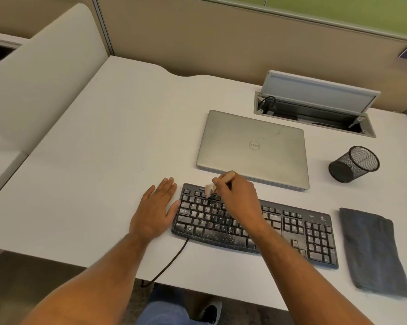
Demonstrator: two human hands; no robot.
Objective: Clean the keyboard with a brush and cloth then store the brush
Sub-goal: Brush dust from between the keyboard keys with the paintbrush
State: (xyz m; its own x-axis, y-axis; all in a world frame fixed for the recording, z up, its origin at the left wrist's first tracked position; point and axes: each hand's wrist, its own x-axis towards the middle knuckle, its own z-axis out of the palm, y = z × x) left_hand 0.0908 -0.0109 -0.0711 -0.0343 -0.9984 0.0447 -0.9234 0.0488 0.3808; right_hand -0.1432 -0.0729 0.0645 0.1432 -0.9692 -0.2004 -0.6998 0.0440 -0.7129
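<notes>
Right hand (238,198) grips small wooden-handled brush (221,182), bristles on top-left keys | left hand (156,208) flat on white desk (104,160), fingers straight, touching speckled black keyboard (291,231) | folded dark grey cloth (373,252) just right of keyboard | black mesh cup (353,164) beyond.

bare forearms, blue jeans (165,313), a dark shoe (210,311) with pale sole.

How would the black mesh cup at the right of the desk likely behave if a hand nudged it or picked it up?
The mesh cup looks empty and see-through, so it is probably light and would slide or tip at a small nudge. Round-walled, it would likely roll once on its side. The thin mesh may flex under a firm grip.
</notes>
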